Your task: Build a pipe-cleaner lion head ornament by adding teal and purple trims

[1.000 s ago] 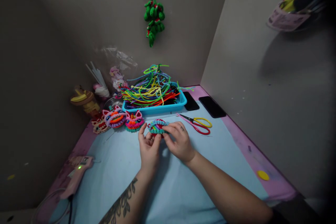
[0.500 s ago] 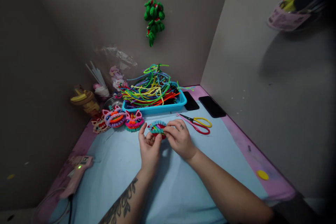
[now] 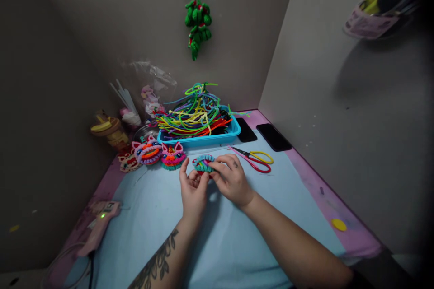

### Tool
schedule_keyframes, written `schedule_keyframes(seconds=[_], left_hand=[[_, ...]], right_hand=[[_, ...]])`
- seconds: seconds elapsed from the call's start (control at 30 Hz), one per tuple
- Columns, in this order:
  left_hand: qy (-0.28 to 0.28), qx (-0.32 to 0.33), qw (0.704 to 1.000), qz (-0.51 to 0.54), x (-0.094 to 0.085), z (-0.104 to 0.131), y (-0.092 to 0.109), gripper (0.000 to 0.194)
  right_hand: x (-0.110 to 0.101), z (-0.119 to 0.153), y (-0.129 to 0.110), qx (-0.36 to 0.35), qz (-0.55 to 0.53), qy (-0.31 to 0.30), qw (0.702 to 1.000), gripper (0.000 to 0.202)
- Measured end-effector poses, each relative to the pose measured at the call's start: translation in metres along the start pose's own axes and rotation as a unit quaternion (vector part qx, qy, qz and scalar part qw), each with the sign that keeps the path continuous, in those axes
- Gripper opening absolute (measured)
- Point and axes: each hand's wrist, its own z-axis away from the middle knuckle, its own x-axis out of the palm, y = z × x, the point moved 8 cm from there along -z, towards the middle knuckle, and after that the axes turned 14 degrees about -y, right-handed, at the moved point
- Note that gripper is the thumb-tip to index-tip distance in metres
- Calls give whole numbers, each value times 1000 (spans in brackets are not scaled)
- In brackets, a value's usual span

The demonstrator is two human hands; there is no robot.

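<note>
Between my two hands is a small oval pipe-cleaner craft piece (image 3: 203, 163), with light blue fuzzy loops round its rim, rainbow strands in the middle and red underneath. My left hand (image 3: 194, 187) pinches its lower left side, the index finger sticking up away from it. From the right, my right hand (image 3: 232, 180) grips the piece's right edge with thumb and fingertips, which hide that end. Just left of my hands sits a pink pipe-cleaner animal head (image 3: 173, 156) with pointed ears. Beside it are a lilac and orange one (image 3: 148, 150) and a cream and red one (image 3: 129, 160).
A blue tray (image 3: 200, 143) heaped with coloured pipe cleaners (image 3: 193, 117) stands behind my hands. Scissors (image 3: 254, 159) and two black phones (image 3: 274, 137) lie to the right. A pink glue gun (image 3: 101, 227) with a green light rests at left. A yellow disc (image 3: 339, 225) lies right.
My right fingertips have shifted slightly on the craft piece, with the index finger now over its middle strands. My left hand has barely moved.
</note>
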Motion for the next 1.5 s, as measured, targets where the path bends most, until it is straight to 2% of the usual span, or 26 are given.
schedule_keyframes(seconds=[0.27, 0.43, 0.57, 0.93, 1.33, 1.5], left_hand=[[5, 5, 1000, -27, 4, 3, 5, 74], [0, 8, 999, -36, 4, 2, 4, 73], [-7, 10, 997, -79, 3, 3, 1, 74], [-23, 23, 979, -202, 3, 8, -4, 69], [-34, 28, 981, -190, 3, 7, -8, 65], [-36, 22, 983, -180, 4, 7, -9, 63]], right_hand=[[0, -1, 1, 8, -1, 12, 1000, 13], [0, 1, 2, 7, -5, 19, 1000, 17], [2, 3, -2, 9, 1, 15, 1000, 23], [8, 2, -5, 33, 35, 24, 999, 13], [5, 1, -9, 20, 55, 34, 998, 11], [9, 2, -13, -11, 86, 22, 996, 12]])
